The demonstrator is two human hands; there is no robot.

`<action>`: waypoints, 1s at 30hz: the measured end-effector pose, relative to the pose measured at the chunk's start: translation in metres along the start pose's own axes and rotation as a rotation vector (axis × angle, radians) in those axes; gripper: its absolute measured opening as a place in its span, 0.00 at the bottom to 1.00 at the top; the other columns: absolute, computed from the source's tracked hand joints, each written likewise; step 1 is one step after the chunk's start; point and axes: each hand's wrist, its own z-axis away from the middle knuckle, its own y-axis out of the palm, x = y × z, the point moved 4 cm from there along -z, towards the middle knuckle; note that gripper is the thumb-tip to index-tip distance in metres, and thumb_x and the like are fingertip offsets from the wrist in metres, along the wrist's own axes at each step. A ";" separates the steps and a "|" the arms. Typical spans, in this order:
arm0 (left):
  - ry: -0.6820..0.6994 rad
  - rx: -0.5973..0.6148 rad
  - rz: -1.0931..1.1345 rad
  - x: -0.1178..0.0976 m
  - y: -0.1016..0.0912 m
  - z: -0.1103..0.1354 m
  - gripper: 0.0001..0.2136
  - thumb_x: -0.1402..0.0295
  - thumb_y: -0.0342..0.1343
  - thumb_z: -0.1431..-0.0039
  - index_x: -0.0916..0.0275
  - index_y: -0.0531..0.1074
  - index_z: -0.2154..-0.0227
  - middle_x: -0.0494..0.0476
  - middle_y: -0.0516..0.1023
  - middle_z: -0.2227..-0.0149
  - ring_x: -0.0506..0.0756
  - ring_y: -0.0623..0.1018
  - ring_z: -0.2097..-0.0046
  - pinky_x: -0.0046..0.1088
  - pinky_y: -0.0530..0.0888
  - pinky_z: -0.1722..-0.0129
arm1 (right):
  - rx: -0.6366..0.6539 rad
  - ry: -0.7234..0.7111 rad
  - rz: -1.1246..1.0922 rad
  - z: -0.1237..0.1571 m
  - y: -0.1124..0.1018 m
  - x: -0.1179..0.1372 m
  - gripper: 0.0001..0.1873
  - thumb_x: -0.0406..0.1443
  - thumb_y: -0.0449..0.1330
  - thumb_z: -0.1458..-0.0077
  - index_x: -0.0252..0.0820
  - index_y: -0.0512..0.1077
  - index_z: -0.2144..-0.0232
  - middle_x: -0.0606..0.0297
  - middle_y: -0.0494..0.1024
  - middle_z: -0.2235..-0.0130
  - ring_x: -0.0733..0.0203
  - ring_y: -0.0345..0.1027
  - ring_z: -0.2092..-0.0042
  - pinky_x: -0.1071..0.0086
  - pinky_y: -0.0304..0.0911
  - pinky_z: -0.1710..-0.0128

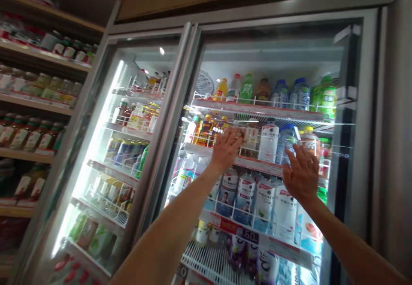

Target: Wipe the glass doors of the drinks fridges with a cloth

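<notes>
The blue-capped bottle [285, 142] stands on the second shelf from the top, by the front edge [260, 166] and toward its right end. The white-labelled bottle [268, 141] is just to its left, then the amber bottle [252, 137]. Whether glass lies between them and the hands, I cannot tell. With glass there, a quick push might jar the fingertips; without it, a stray knuckle could tip a bottle into its neighbour.

The right hand [302, 172] is raised before the blue-capped bottle, fingers bent and slightly apart, gripping nothing visible. The left hand [227, 147], blurred, slants up near the amber bottle, fingers outstretched and close together. Both forearms reach up from the lower edge; at that stretch, aim could suffer. Left of them stands the metal door frame [176, 104].
</notes>
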 end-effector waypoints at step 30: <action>0.026 -0.045 0.019 -0.040 0.008 0.056 0.18 0.71 0.46 0.41 0.58 0.65 0.47 0.56 0.58 0.38 0.59 0.44 0.34 0.46 0.54 0.39 | 0.014 0.005 -0.020 0.006 -0.006 -0.001 0.22 0.35 0.51 0.44 0.43 0.63 0.46 0.57 0.61 0.40 0.53 0.51 0.38 0.55 0.44 0.39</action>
